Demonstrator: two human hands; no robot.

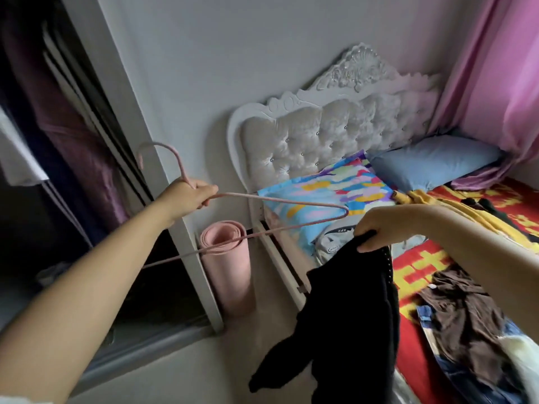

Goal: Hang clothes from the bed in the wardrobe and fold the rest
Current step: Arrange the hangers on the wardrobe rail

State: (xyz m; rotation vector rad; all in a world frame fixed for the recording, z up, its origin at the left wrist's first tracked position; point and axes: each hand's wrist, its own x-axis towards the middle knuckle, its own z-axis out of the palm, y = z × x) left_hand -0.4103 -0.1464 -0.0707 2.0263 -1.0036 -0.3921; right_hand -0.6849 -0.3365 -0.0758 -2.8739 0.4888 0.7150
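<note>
My left hand grips a thin pink hanger just below its hook, held out level in front of the open wardrobe. My right hand pinches the top edge of a black garment, which hangs down beside the bed's edge. The hanger's tip points toward the garment but stays apart from it. On the red-and-yellow bedspread lie a brown garment, blue jeans, a yellow garment and a grey item.
Dark and purple clothes hang inside the wardrobe on the left. A rolled pink mat stands between the wardrobe frame and the bed. A white tufted headboard, a colourful pillow, a blue pillow and pink curtains lie beyond.
</note>
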